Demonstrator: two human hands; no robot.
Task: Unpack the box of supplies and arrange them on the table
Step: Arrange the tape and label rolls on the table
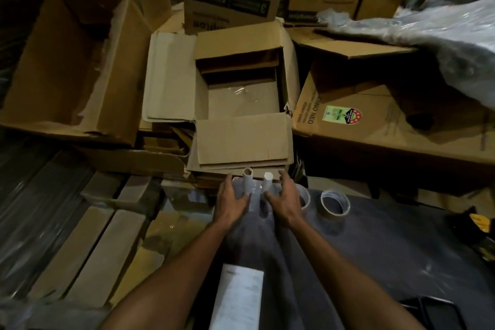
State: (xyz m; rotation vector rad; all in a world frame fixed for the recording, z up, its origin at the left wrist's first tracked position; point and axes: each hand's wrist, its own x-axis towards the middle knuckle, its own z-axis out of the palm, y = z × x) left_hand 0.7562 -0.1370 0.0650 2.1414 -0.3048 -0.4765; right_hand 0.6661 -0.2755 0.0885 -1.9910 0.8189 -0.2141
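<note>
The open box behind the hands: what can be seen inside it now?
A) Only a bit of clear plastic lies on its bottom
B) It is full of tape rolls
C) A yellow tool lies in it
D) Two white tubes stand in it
A: the open box shows a bare cardboard bottom with just a crumpled bit of clear plastic on it; the white tubes stand outside, between the hands.

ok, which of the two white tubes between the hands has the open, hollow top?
The left tube, beside the left hand: its chipped top end shows a dark hollow. The right tube, by the right hand, looks solid white on top.
</note>
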